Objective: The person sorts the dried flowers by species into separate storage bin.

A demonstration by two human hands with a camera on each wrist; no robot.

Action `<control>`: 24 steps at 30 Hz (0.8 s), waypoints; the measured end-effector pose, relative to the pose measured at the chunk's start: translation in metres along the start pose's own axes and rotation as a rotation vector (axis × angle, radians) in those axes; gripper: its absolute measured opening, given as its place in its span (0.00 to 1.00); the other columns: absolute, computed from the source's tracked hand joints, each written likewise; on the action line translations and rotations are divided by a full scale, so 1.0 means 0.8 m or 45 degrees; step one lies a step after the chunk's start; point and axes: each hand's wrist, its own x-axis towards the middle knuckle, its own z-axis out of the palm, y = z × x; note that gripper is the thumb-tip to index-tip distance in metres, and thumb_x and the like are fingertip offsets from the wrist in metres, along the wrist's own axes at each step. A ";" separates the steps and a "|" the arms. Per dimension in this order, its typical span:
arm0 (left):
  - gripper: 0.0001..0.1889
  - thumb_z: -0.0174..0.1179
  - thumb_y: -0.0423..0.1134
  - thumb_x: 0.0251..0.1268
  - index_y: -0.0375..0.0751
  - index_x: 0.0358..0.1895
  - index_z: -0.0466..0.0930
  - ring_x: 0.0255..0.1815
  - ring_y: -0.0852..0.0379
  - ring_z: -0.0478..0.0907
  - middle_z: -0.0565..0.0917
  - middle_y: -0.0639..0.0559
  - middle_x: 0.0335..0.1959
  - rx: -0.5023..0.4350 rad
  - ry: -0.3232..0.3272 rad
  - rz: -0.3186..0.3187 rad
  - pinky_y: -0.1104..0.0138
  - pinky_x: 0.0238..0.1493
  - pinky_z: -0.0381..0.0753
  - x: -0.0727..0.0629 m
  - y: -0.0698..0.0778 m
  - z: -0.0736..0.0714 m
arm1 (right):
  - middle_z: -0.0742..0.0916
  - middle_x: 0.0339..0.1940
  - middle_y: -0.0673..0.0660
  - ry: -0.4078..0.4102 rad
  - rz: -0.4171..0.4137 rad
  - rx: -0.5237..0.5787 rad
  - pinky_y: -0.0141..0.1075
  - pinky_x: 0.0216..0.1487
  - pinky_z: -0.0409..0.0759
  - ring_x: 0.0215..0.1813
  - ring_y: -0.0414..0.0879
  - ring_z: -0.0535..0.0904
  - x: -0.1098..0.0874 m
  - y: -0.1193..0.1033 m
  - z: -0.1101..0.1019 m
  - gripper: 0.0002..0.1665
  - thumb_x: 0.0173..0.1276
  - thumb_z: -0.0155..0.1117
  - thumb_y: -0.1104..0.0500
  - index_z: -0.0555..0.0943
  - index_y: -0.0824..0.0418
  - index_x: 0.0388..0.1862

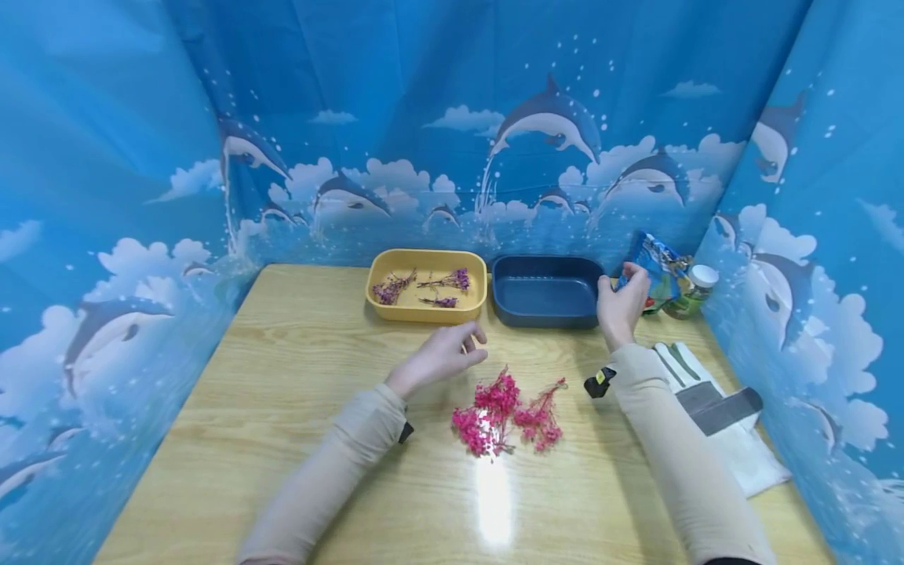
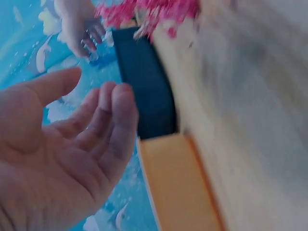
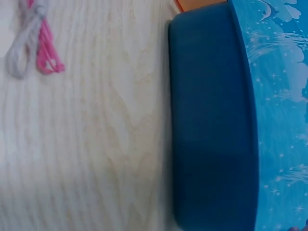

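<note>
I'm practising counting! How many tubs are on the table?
2. The yellow tub is at the back of the table, with purple flowers inside. The dark blue tub is just right of it, partly overlapped by the right hand.

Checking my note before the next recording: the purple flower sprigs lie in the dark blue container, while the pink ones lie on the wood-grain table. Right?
Not quite: the purple flower sprigs lie in the yellow container, not the dark blue container, as the head view shows. The pink flower sprigs do lie on the wood-grain table.
</note>
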 end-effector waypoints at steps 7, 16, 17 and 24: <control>0.21 0.65 0.45 0.75 0.41 0.64 0.77 0.46 0.54 0.84 0.88 0.46 0.48 0.009 -0.192 -0.065 0.61 0.52 0.87 0.003 0.000 0.032 | 0.68 0.78 0.64 -0.011 0.075 0.024 0.50 0.81 0.66 0.78 0.58 0.65 -0.004 0.010 0.003 0.32 0.78 0.60 0.54 0.64 0.61 0.75; 0.19 0.66 0.45 0.74 0.43 0.61 0.80 0.42 0.58 0.83 0.87 0.50 0.45 0.035 -0.229 -0.132 0.63 0.52 0.87 0.007 0.002 0.052 | 0.68 0.78 0.65 -0.097 0.236 0.153 0.48 0.82 0.66 0.78 0.57 0.65 -0.005 0.022 0.010 0.35 0.78 0.60 0.57 0.60 0.63 0.77; 0.18 0.66 0.47 0.74 0.43 0.60 0.81 0.42 0.59 0.83 0.87 0.51 0.45 0.055 -0.228 -0.144 0.63 0.52 0.87 0.007 0.002 0.054 | 0.68 0.78 0.65 -0.099 0.253 0.168 0.48 0.82 0.67 0.78 0.57 0.65 -0.006 0.023 0.011 0.35 0.78 0.60 0.58 0.59 0.63 0.77; 0.13 0.64 0.49 0.75 0.47 0.53 0.85 0.44 0.59 0.82 0.88 0.54 0.46 0.150 -0.216 -0.187 0.60 0.57 0.86 0.009 0.001 0.067 | 0.63 0.83 0.65 -0.134 0.367 0.222 0.46 0.84 0.66 0.83 0.56 0.61 -0.005 0.028 0.013 0.41 0.79 0.57 0.59 0.51 0.60 0.83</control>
